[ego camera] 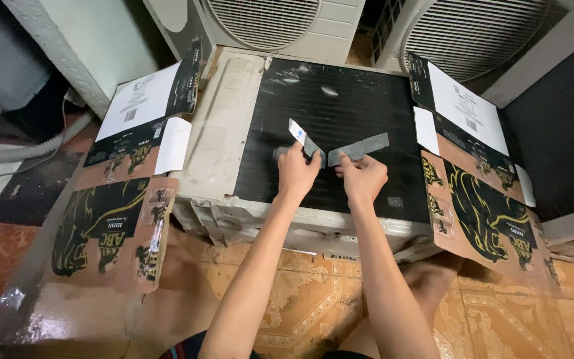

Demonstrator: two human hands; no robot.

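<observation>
The left hand (297, 171) is pinching one grey strip (305, 141), and beside it the right hand (363, 175) is pinching another grey strip (360, 148), over the black grille (340, 106).

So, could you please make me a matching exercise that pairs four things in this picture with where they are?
Things:
1. Left hand
2. Right hand
3. Flattened box
4. Fan grille

Places:
A. Draped over the left edge of the unit
B. Behind the unit, at the top of the picture
C. Pinching the grey strip that angles up to the right
D. Pinching the strip with the white end

Pairs: 1-D, 2-C, 3-A, 4-B
</observation>
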